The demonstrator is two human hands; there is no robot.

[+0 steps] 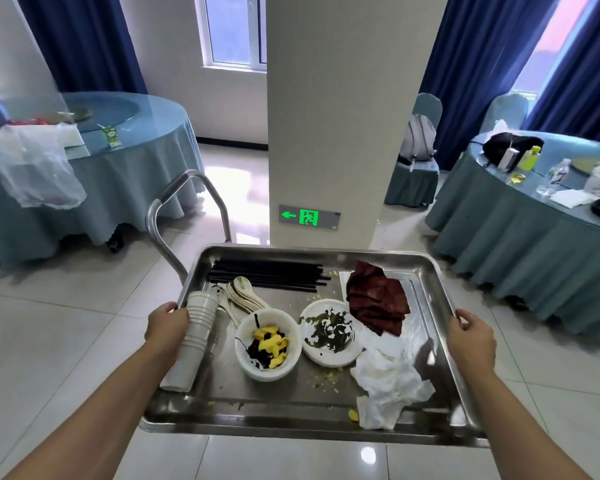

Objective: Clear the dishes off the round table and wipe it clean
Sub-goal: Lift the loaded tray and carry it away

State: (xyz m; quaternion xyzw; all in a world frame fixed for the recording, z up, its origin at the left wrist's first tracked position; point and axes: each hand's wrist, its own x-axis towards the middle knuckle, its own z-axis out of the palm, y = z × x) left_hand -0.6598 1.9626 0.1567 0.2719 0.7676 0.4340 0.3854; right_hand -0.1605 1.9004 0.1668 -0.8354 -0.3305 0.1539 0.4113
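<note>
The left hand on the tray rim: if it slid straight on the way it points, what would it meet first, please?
Probably the stack of white cups lying just inside the tray rim, right beside the left hand; the spoons lie farther along, though depth is uncertain.

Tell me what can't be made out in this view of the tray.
Head view only:
- Cart: just its handle shows; the steel tray hides the rest.
- Left hand and right hand: fingers hidden under the tray rim.
- Carton print: too small.

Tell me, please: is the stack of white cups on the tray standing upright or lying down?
Lying down. The stack of white cups rests on its side along the tray's left edge, beside the left hand.
</note>
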